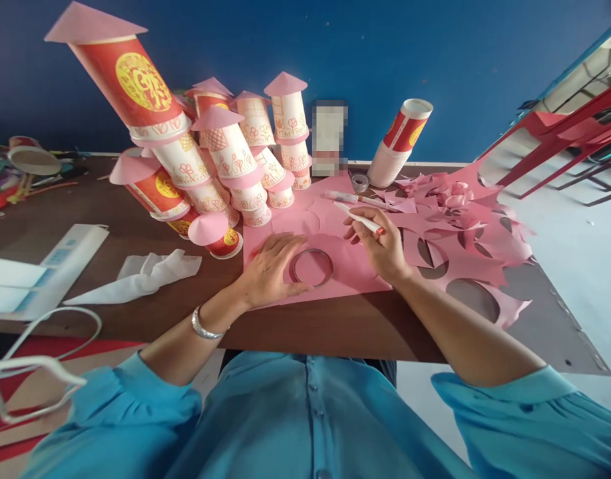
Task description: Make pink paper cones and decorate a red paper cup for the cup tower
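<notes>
A sheet of pink paper lies on the table in front of me. On it rests a thin dark ring, and a faint drawn circle shows farther back. My left hand lies beside the ring with its fingers stretched out and the thumb near the ring's front edge; whether it touches the ring is hard to tell. Above the paper, to the right of the ring, my right hand grips a white marker pen with a red end, its tip pointing away to the left.
Paper-cup towers with pink cone roofs stand at the back left. A cup stack, a tape roll and another pen sit behind. Cut pink scraps cover the right; crumpled white tissue lies left.
</notes>
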{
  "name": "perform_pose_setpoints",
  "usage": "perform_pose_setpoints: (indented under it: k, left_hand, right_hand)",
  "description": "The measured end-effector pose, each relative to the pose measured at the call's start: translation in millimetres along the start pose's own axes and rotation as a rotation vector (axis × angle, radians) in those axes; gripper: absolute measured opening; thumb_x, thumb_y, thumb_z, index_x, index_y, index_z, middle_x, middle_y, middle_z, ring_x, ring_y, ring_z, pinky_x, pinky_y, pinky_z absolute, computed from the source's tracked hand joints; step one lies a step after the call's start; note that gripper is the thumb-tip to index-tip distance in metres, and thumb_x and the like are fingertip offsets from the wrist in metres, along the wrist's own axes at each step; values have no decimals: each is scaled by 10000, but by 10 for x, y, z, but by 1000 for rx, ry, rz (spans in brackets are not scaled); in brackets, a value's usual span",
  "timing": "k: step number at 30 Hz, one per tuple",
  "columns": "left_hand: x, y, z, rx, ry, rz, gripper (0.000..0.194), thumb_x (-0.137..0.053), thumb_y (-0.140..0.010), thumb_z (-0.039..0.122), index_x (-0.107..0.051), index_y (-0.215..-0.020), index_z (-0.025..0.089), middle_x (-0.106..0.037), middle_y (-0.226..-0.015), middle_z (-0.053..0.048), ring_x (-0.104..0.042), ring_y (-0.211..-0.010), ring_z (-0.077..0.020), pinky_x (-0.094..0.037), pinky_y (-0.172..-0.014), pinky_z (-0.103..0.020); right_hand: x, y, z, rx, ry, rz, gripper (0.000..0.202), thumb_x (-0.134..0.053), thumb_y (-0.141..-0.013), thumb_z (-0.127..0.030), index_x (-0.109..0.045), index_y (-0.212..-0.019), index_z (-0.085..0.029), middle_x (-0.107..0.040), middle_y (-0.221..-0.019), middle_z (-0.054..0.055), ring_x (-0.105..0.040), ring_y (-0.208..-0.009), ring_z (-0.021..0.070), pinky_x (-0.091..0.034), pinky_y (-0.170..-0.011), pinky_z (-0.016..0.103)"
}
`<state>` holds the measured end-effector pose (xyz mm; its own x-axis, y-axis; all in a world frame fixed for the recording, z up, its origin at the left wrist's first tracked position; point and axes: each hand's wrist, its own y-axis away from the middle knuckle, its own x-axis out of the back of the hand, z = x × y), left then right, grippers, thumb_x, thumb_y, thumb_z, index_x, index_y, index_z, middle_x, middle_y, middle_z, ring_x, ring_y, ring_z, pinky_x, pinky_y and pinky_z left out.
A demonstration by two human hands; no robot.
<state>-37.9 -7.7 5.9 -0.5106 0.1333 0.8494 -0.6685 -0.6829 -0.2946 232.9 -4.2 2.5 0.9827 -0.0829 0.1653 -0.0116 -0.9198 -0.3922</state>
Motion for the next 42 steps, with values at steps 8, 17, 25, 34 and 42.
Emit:
perform_pose_setpoints:
  k: [8,17,25,34,42]
  left_hand:
    - [13,-25,82,45,25,32,793,-862,-756,522,-535,-1386,170,-668,-1318,-177,-599,-1279,-364,-483,-1123,-573]
    - [158,-15,-144,241,678,389,612,-562,-947,644,-464,-1425,276,-568,-1518,-132,-542,-1420,-291,-456,-1185,-543]
    - [195,21,-27,211,574,371,693,-732,-856,608,-486,-1408,267,-572,-1483,-147,-542,-1410,-310,-445,-1198,-532]
    - [610,377,282,139,-67,243,632,-771,-878,434,-495,-1421,265,-614,-1429,-116,-571,-1337,-319,-497,-1132,-507]
    - [669,1222,69,380,-255,235,550,-724,-901,419,-517,-1391,280,-634,-1382,-120,-594,-1307,-347,-501,-1109,-561]
  right_hand:
    - [26,37,-40,39,68,-32,282,-622,-1006,-455,-657,-1161,-222,-744,-990,42,-719,-751,145,-621,-703,322]
    - [38,32,-48,58,79,-9,267,-609,-1011,-451,-638,-1148,-224,-747,-1001,46,-722,-732,146,-637,-683,330]
    - [44,12,-17,92,119,10,314,-578,-1021,-493,-651,-1204,-248,-744,-1040,42,-717,-713,133,-611,-643,297]
    - [71,36,-12,177,264,-8,276,-570,-1031,-435,-670,-1210,-250,-729,-1067,57,-737,-763,167,-618,-645,316]
    - [58,45,-22,265,334,-50,196,-566,-1041,-373,-684,-1142,-253,-744,-1130,71,-739,-786,178,-609,-703,339]
